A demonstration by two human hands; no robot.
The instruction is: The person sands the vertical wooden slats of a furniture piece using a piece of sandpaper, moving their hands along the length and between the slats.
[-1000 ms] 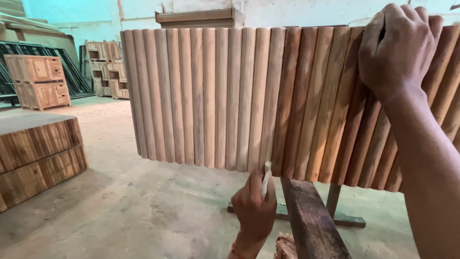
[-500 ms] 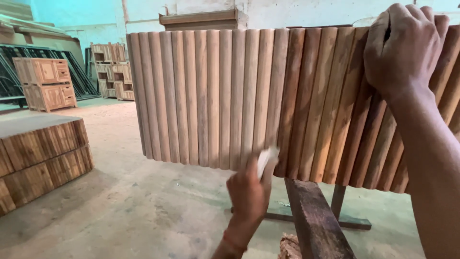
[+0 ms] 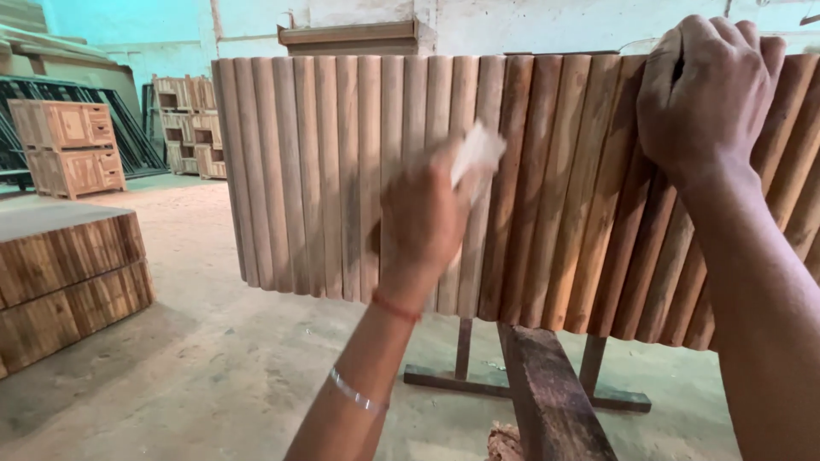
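Here, item one: a wide panel of rounded, vertical wooden slats [image 3: 342, 171], pale tan on its left part and darker reddish-brown toward the right, standing upright in front of me and tilted slightly down to the right.

Item two: my right hand [image 3: 705, 94], fingers curled shut over the panel's top edge near its right end, gripping the wood.

Item three: my left hand [image 3: 423, 218], raised against the middle of the panel's face, fingers closed around a small folded piece of white sheet [image 3: 477, 152]. Whether it is paper or cloth I cannot tell. The sheet sticks up above my fingers and lies against the slats where the pale wood meets the darker. A thin red thread [image 3: 395, 307] circles that wrist; a slim silver bangle [image 3: 354, 394] sits lower on the forearm.

Item four: a dark, rough wooden beam [image 3: 551, 401] running from under the panel toward me, with a dark flat-footed stand [image 3: 465, 376] just behind it on the floor.

Item five: dusty concrete floor [image 3: 213, 367].

Item six: a low stack of striped wooden blocks [image 3: 68, 273], to my left, well apart from the panel.

Item seven: several small light wooden cabinets [image 3: 68, 145] with drawers, farther back on the left, near a turquoise wall [image 3: 128, 26].
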